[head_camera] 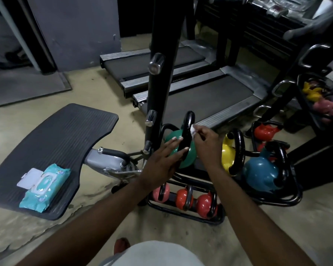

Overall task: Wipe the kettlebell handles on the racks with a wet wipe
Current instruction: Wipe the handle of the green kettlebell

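Here left hand point(166, 153) flat steadying green kettlebell point(187, 159); right hand point(204, 140) pinching wipe point(193, 129).

At frame centre a green kettlebell point(190, 157) sits on the black rack point(210, 220), its thick black handle point(187, 127) rising upright. A small white wet wipe point(192, 129) lies against the handle's right side.

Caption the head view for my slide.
Right hand holds a wet wipe to the black handle of the green kettlebell, left hand flat against it; open wipe pack on rubber mat.
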Demonstrator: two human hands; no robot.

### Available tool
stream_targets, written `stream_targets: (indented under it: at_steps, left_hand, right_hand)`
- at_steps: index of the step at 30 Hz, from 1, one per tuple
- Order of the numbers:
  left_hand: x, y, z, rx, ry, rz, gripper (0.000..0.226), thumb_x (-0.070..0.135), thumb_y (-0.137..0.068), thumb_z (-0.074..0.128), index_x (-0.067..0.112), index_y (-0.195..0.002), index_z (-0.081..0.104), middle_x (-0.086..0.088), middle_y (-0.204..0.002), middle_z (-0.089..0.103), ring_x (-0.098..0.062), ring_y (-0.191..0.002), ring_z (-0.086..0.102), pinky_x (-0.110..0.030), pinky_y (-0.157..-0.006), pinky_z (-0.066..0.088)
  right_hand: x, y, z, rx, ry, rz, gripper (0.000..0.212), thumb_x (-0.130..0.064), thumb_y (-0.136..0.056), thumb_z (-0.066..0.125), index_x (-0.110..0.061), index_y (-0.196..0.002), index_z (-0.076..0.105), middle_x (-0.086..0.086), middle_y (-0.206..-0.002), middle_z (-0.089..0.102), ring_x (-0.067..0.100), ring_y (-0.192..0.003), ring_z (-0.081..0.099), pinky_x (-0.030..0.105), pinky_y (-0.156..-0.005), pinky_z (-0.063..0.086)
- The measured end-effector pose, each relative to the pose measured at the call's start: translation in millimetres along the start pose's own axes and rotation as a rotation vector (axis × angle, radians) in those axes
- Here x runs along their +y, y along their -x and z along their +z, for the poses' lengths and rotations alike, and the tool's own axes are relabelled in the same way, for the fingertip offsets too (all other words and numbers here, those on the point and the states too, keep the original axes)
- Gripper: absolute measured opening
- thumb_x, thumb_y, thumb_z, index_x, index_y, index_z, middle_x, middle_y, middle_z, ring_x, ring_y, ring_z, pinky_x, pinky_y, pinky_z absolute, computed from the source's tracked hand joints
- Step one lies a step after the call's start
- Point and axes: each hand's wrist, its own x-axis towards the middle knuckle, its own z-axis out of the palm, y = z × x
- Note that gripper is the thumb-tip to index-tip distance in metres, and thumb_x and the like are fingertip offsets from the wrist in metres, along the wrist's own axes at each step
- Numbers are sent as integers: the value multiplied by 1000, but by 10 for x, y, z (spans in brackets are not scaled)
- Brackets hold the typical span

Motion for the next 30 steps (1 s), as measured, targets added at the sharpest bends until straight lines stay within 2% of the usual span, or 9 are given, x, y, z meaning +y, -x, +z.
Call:
stream_targets:
  at_steps: [4, 7, 14, 17, 21, 23, 25, 28, 30]
  left_hand:
    - [-44, -40, -3, -49, -2, 29, 47, 13, -94, 64, 11, -140, 53, -13, -155, 36, -26, -146, 30, -46, -111, 38]
    - [-87, -67, 6, -65, 8, 36, 52, 9, -91, 68, 11, -141, 52, -14, -156, 35, -26, -146, 31, -46, -111, 38]
    - [-7, -79, 62, -42, -74, -8, 48, 18, -90, 68, 17, -136, 57, -11, -153, 38, -22, -140, 39, -38, -107, 44]
    - [17, -94, 58, -18, -98, 2, 46, 18, -88, 70, 15, -133, 59, -13, -150, 43, -25, -134, 46, -39, -102, 47]
    - [65, -148, 104, 3, -154, -75, 39, 27, -88, 66, 16, -125, 65, -10, -148, 46, -22, -132, 47, -36, -102, 46]
    - [110, -204, 141, 48, -162, -96, 30, 26, -88, 68, 14, -115, 70, -10, -141, 52, -22, -126, 52, -36, -98, 48]
    - [142, -272, 159, 74, -174, -106, 24, 24, -86, 69, 13, -107, 72, -11, -134, 56, -24, -120, 54, -37, -93, 49]
    - [157, -365, 147, 101, -201, -121, 21, 22, -83, 70, 12, -101, 73, -13, -127, 58, -29, -113, 57, -40, -88, 50]
    - [181, -360, 147, 102, -210, -121, 25, 22, -84, 70, 11, -107, 72, -13, -128, 58, -29, -115, 57, -41, -90, 50]
  right_hand:
    - [-93, -393, 1, -103, 180, -64, 23, -11, -87, 63, -13, -106, 76, 5, -103, 76, 20, -95, 71, 35, -87, 56]
    - [-168, -346, -116, -240, 404, -423, 36, -6, -76, 48, -8, -99, 76, 10, -100, 75, 29, -89, 68, 32, -77, 53]
    - [-341, -975, -33, -726, 897, -696, 30, -9, -85, 61, -23, -109, 72, 3, -111, 69, 27, -106, 58, 33, -82, 48]
    - [-307, -1080, -11, -809, 880, -808, 28, -9, -84, 62, -19, -109, 69, 6, -107, 68, 26, -103, 58, 33, -82, 47]
    - [-52, -1286, -124, -602, 258, -322, 28, -1, -92, 58, -3, -119, 64, -8, -75, 64, 7, -68, 58, 24, -63, 44]
    - [104, -1096, -120, -404, 145, -219, 15, -14, -95, 62, -3, -100, 71, -14, -66, 64, -4, -63, 56, 12, -61, 40]
    - [306, -907, -63, -273, 99, -146, 10, -18, -92, 67, -11, -88, 72, -5, -74, 67, 3, -70, 59, 8, -60, 41]
    - [437, -925, 94, -209, -138, 216, 6, -10, -86, 67, -16, -89, 67, 0, -82, 68, 15, -77, 63, 32, -77, 54]
    - [507, -887, 160, -180, -245, 312, 9, -10, -86, 68, -18, -85, 64, -4, -77, 67, 13, -73, 62, 34, -74, 51]
